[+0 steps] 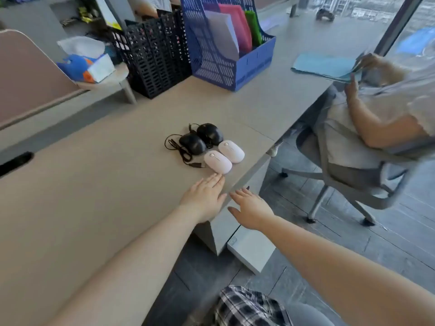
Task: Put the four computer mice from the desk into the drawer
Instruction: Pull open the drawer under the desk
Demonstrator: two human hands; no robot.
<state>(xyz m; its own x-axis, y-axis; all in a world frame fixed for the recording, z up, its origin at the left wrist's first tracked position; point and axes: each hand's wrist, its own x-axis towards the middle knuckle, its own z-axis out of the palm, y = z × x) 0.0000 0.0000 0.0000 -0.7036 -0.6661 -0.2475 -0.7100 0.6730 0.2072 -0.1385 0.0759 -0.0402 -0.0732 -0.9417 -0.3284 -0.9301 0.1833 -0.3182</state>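
The drawer (250,251) under the bench (94,196) should be pulled wide open first, so the mice can be dropped in easily. Both hands are open flat and nothing is held. The left hand (203,200) is laid on the bench, just short of the nearest pink mouse (217,161). The right hand (250,211) is held over the bench edge, above the drawer. All four mice are bunched together near that edge.

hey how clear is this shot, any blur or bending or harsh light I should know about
Head view: wide-angle bending curves the desk edge. The four mice sit fairly sharp at centre, as do the left hand and right hand, both open. The seated person at right is motion-smeared. Light is soft daylight from the window, with faint shadows and no harsh glare.
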